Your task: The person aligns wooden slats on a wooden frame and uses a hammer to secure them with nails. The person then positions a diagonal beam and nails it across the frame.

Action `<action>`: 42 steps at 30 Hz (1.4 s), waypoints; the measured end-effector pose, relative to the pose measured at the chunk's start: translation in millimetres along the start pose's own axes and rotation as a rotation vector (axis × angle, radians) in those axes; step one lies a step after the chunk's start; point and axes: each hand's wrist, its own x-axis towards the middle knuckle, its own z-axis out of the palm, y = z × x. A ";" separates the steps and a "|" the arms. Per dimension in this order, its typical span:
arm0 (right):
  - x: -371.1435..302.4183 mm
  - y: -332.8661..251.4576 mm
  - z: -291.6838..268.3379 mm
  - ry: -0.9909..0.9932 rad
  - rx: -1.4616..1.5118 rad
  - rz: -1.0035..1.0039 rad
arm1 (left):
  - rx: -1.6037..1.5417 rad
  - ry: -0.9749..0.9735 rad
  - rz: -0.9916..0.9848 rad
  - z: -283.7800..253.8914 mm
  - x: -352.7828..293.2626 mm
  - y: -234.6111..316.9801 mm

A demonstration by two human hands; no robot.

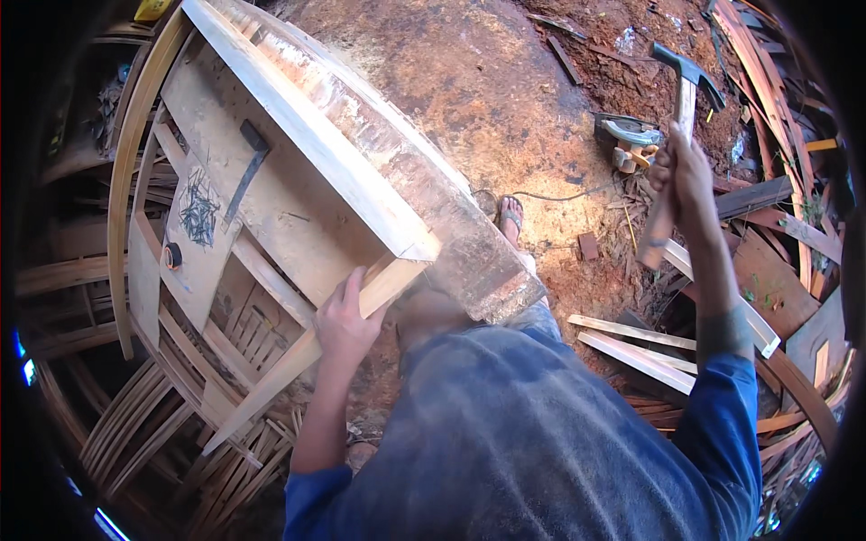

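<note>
My right hand [681, 176], raised at the right, is wrapped round the wooden handle of a claw hammer [687, 104] with its head up. At the near corner of a wooden frame, my left hand [347, 320] grips a pale rail [271, 389], its fingers curled over the top edge. That rail meets a long light board [316, 135] at the corner. Inside the frame, a pile of nails [198, 212] lies on a plywood panel. Near the nails are a dark L-shaped tool [245, 180] and a small round black-and-orange thing [172, 256].
The frame rests along a thick weathered slab [478, 239]. On the dirt floor stands a circular saw [631, 140] with a cord trailing left. Cut timber [636, 361] and scrap boards lie at the right. Curved wooden strips [135, 415] are stacked at the lower left.
</note>
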 end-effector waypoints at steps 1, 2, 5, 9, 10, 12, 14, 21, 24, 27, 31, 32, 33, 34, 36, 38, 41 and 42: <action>-11.0 11.0 21.8 0.041 -0.034 -0.051 | -0.009 -0.011 -0.011 0.5 1.4 0.0; -48.1 26.6 51.5 -0.113 -0.144 0.083 | -0.017 -0.020 -0.019 1.8 5.7 1.4; -100.5 66.9 71.4 -0.699 -0.541 0.059 | -0.034 -0.035 -0.013 2.9 7.7 -3.0; -62.9 13.1 21.0 -0.496 -0.226 0.365 | -0.040 -0.027 -0.019 5.6 -1.0 -3.7; -50.1 -1.6 16.9 -0.380 -0.187 0.221 | -0.032 -0.023 -0.023 5.6 -3.4 -3.9; -30.2 25.5 18.0 -0.214 -0.053 0.065 | -0.031 -0.023 -0.012 5.9 -4.6 -3.1; -61.0 44.1 60.9 -0.237 -0.033 0.112 | -0.016 -0.014 -0.002 5.4 -1.1 -3.9; -134.8 84.9 58.4 -0.769 -0.285 0.287 | -0.125 -0.126 0.190 -40.9 9.1 -16.3; -164.3 82.1 61.5 -0.510 -0.240 0.338 | -0.389 0.088 0.343 -58.5 58.9 -54.1; -211.6 97.1 89.2 -0.378 0.025 0.333 | -0.322 0.267 0.585 -75.9 138.5 -51.5; -289.7 118.0 160.4 -0.174 0.283 0.310 | -0.105 0.242 0.866 -55.7 212.9 -31.3; -308.2 128.1 174.8 -0.117 0.331 0.287 | -0.121 0.259 0.888 -54.4 216.7 -24.8; -326.2 134.3 188.3 -0.086 0.452 0.277 | -0.028 0.094 0.839 -52.7 215.8 -17.3; -341.5 136.4 205.8 -0.008 0.551 0.271 | 0.077 -0.073 0.783 -52.4 215.8 -14.6; -359.7 138.8 244.2 0.143 0.743 0.264 | 0.159 -0.083 0.787 -40.7 224.1 -22.8; -369.7 141.3 272.1 0.171 0.975 0.281 | 0.246 -0.096 0.815 -44.6 221.7 -20.1; -386.4 145.0 299.9 0.165 1.290 0.260 | 0.252 -0.086 0.750 -56.7 208.7 -17.1; -394.3 141.7 309.7 0.302 1.316 0.252 | 0.263 -0.091 0.722 -58.7 208.6 -16.2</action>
